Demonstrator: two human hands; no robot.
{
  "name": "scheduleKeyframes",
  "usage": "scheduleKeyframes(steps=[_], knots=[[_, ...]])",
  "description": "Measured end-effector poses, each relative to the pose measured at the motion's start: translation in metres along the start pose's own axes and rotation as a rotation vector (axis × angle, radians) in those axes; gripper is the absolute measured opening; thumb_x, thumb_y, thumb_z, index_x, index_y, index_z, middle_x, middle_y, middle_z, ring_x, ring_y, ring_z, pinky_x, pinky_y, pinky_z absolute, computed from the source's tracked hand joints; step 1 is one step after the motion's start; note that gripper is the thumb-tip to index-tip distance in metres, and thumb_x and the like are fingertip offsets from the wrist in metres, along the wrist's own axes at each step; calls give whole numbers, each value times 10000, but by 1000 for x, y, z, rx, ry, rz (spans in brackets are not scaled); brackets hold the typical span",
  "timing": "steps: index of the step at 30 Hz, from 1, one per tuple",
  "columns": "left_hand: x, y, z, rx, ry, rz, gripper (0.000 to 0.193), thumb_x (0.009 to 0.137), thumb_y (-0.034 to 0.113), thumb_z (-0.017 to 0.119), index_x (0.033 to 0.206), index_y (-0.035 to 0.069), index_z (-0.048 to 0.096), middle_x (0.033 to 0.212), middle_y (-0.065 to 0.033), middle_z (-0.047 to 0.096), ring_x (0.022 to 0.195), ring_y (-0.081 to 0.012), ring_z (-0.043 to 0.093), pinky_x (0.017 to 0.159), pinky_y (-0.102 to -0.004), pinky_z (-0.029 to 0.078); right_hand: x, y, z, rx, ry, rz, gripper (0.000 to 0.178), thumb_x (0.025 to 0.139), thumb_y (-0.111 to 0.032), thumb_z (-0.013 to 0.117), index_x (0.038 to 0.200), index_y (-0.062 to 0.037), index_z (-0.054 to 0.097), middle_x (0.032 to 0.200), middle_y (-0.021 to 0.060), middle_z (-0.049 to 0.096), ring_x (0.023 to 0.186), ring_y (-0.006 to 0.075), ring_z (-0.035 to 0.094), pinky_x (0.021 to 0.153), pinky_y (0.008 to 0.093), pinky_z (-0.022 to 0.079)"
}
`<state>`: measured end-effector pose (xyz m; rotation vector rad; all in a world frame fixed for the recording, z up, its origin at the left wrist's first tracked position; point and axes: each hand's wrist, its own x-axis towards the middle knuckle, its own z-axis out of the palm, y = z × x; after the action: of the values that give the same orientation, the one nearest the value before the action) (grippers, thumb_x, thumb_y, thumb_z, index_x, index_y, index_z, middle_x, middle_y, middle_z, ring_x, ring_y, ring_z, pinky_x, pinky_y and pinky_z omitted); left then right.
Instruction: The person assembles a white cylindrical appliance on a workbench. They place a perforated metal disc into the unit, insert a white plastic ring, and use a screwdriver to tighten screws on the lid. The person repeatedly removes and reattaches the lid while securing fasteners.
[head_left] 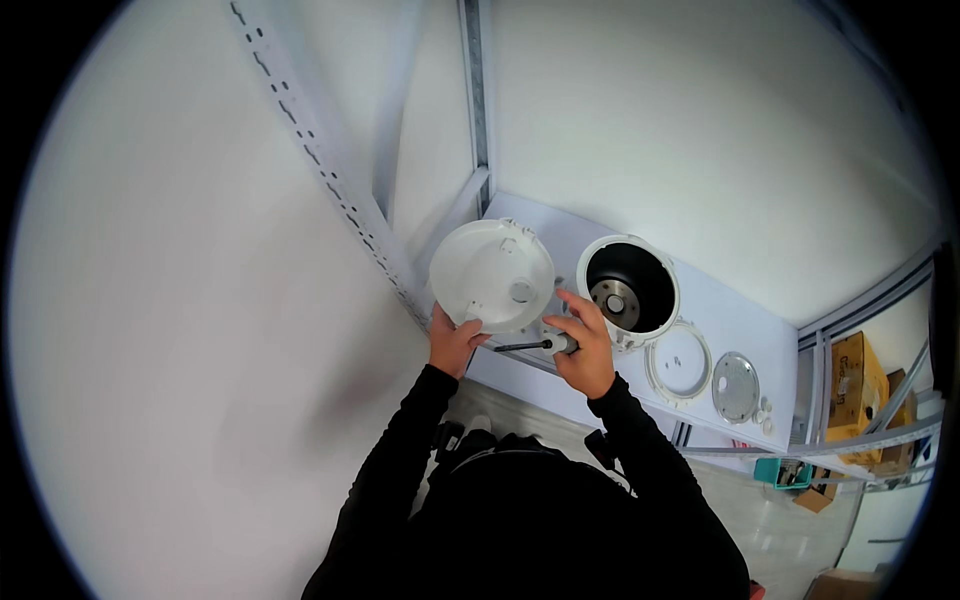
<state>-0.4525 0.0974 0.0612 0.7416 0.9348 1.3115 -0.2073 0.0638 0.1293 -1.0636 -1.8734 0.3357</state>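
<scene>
My left hand (455,342) grips the near edge of a round white plastic lid (480,270), thumb on its inner face. The lid is tilted toward me and shows small clips and a round grey spot. In my right hand (585,352) a screwdriver (548,345) with a grey-white handle lies against the palm, its dark shaft pointing left below the lid. The thumb and index finger of that hand are raised and spread. Just beyond it stands a white rice cooker body (630,290), its dark inside and a metal heating plate (615,300) in view.
On the white shelf (735,305) to the right lie a white ring (680,362), a round metal plate (736,388) and several small white parts (765,415). Metal posts (478,90) frame the shelf. Cardboard boxes (858,385) and a teal basket (783,473) stand at the far right.
</scene>
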Motion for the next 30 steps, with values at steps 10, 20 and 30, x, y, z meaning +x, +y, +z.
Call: scheduleKeyframes(steps=[10, 20, 30], knots=[[66, -48, -6, 2, 26, -172, 674, 867, -23, 592, 1453, 129, 296, 1367, -143, 524, 1170, -312, 659, 888, -457, 627, -5, 4, -12, -1, 89, 86, 382, 630, 99, 675, 984, -41, 698, 1122, 132, 657, 1039, 349, 638, 895, 400, 518], [94, -67, -20, 153, 35, -212, 612, 849, 49, 684, 1344, 23, 324, 1291, -174, 526, 1162, -282, 631, 851, -404, 620, 0, 3, -10, 5, 137, 113, 416, 580, 105, 635, 966, -40, 687, 1060, 127, 657, 974, 358, 640, 850, 411, 521], [98, -78, -43, 912, 200, -13, 1024, 872, 314, 756, 1521, -126, 99, 1212, -284, 650, 1135, -376, 662, 967, -378, 516, 9, -2, 0, 126, 148, 413, 313, 833, 17, 744, 1122, -31, 634, 1007, 115, 663, 903, 175, 630, 793, 301, 499]])
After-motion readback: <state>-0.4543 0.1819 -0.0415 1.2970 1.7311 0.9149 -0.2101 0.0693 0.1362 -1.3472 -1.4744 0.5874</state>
